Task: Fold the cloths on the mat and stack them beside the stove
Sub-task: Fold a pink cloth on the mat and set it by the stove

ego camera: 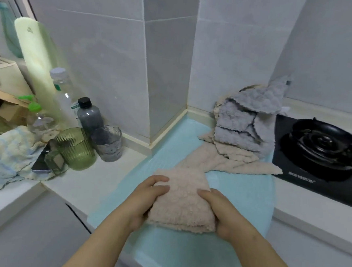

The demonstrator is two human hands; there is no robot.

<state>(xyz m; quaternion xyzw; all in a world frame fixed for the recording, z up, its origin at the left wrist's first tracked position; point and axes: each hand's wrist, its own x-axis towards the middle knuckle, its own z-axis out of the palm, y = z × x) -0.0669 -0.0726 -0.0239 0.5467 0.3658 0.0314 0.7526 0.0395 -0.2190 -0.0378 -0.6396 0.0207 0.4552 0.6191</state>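
Beige cloth on mat, part-folded. Left hand and right hand each grip a side. Folding step in hand. Next, likely: carry it to pile just beside stove.

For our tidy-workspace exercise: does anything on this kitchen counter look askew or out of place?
Yes. The pile of cloths beside the stove is crumpled, not a neat stack: a grey cloth rides up the wall, and a beige corner lies over the stove's edge.
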